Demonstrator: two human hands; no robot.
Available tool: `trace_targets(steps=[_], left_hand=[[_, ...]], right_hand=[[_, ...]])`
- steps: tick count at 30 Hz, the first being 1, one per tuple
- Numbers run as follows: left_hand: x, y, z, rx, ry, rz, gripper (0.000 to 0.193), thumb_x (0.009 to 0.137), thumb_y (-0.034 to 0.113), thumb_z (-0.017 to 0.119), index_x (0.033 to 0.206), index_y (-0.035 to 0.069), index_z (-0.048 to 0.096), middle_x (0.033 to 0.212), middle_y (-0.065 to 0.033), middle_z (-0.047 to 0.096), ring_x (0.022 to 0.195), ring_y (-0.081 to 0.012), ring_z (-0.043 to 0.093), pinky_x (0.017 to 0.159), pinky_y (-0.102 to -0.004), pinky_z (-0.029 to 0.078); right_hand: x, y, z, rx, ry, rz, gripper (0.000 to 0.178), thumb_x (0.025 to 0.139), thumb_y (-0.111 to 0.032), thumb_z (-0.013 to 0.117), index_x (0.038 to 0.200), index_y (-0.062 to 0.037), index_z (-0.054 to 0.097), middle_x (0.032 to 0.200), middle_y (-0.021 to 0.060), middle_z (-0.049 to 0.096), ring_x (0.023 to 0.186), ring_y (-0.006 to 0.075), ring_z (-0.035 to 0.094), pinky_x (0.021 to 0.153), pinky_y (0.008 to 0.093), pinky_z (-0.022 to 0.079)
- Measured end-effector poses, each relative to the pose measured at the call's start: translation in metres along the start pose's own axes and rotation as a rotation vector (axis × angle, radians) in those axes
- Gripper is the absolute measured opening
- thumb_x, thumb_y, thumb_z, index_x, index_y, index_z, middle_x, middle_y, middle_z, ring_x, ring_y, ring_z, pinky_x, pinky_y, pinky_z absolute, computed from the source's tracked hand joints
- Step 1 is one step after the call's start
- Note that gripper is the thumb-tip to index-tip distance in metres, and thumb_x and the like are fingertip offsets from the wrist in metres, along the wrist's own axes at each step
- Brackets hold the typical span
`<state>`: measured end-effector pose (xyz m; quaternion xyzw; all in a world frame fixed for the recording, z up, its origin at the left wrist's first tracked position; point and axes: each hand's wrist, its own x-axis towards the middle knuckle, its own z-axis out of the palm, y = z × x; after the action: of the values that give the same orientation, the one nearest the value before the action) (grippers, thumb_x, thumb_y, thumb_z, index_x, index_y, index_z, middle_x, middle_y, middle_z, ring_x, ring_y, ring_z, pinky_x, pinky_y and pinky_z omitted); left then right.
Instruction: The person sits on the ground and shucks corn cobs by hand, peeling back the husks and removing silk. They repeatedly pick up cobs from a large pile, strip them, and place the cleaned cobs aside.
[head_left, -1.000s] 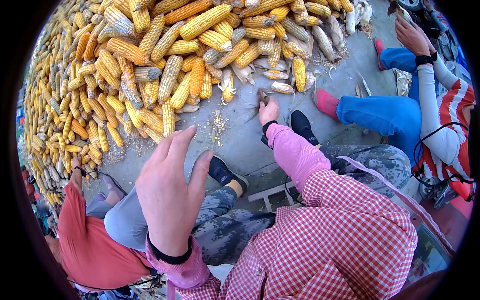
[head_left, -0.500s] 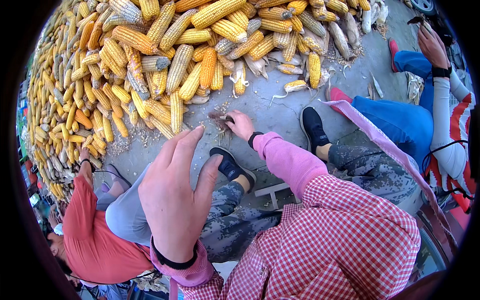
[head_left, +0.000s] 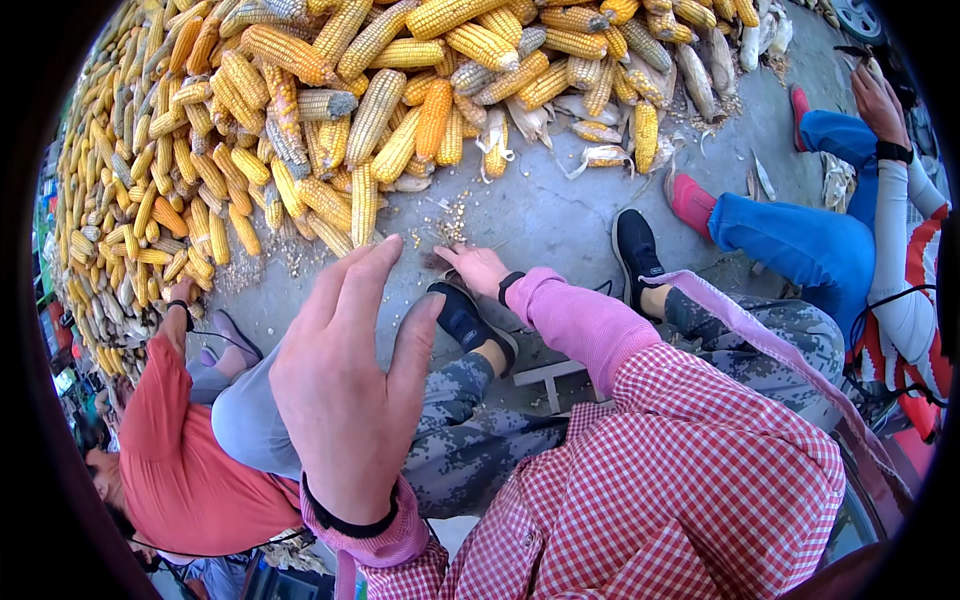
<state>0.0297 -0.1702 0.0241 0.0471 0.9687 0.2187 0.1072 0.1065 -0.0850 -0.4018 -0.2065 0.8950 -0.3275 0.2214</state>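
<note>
My left hand [head_left: 345,385] is raised close in front of me, its fingers stretched out and the thumb apart, holding nothing. Low over the concrete by my left shoe [head_left: 470,318], my right hand [head_left: 478,270] has its fingers bent around a dark brown tuft of corn silk [head_left: 436,262]; the fingertips are partly hidden. Loose yellow kernels [head_left: 447,218] lie scattered just beyond that hand. Farther off rises a large heap of husked corn cobs [head_left: 376,118], mostly yellow, some orange or greyish.
A person in a red top [head_left: 190,450] sits at my left, reaching to the heap. On my right sits another person in blue trousers [head_left: 790,245], hands raised. A lilac strap [head_left: 760,340] hangs by my right leg. Dry husks [head_left: 695,80] lie at the heap's right edge.
My right hand and the brown tuft have moved toward me over the concrete, leaving kernels in view beyond them. My left hand has stayed nearly still. The view has shifted slightly.
</note>
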Motion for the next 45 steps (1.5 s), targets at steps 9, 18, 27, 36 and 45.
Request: trace_targets(steps=[9,18,27,36,45], left_hand=[[0.003,-0.008,0.003,0.013,0.007,0.029,0.033,0.087,0.016,0.068,0.115,0.0,0.063,0.106,-0.0165,0.066,0.096,-0.0321,0.066,0.084,-0.0348,0.05],[-0.001,-0.002,-0.004,0.013,0.001,0.04,0.033,0.087,0.017,0.068,0.115,0.0,0.063,0.104,-0.0163,0.066,0.093,-0.0315,0.066,0.082,-0.0349,0.05],[-0.006,0.0,-0.001,0.012,-0.01,0.033,0.034,0.087,0.015,0.067,0.117,-0.001,0.063,0.106,-0.0164,0.065,0.096,-0.0308,0.065,0.083,-0.0348,0.049],[0.0,0.003,0.003,0.015,-0.038,0.052,0.037,0.086,0.017,0.069,0.118,0.001,0.062,0.108,-0.016,0.065,0.096,-0.0324,0.065,0.082,-0.0367,0.05],[0.001,0.013,0.0,0.008,-0.039,0.076,0.034,0.088,0.016,0.067,0.117,0.0,0.062,0.108,-0.0175,0.066,0.097,-0.0332,0.065,0.084,-0.0363,0.05]], right_hand=[[0.037,0.033,-0.055,0.176,0.184,0.276,0.028,0.079,-0.018,0.067,0.105,-0.0074,0.069,0.099,0.0175,0.063,0.092,0.0363,0.063,0.081,0.0435,0.051],[-0.006,0.052,-0.054,0.24,0.192,0.263,0.049,0.078,-0.012,0.072,0.126,-0.0135,0.061,0.116,0.0168,0.064,0.101,0.0382,0.062,0.088,0.0428,0.051],[0.007,0.072,-0.062,0.074,0.198,0.287,0.058,0.078,-0.014,0.073,0.132,-0.0079,0.052,0.114,0.0191,0.062,0.106,0.0373,0.061,0.089,0.0447,0.051],[0.002,0.066,-0.067,0.094,0.234,0.292,0.028,0.076,-0.007,0.069,0.103,-0.0039,0.061,0.109,0.0141,0.058,0.103,0.0358,0.059,0.088,0.0451,0.049],[-0.06,0.149,-0.121,-0.042,0.801,0.552,0.031,0.08,-0.008,0.067,0.111,-0.0015,0.062,0.13,0.0186,0.054,0.114,0.0388,0.055,0.095,0.0416,0.046]])
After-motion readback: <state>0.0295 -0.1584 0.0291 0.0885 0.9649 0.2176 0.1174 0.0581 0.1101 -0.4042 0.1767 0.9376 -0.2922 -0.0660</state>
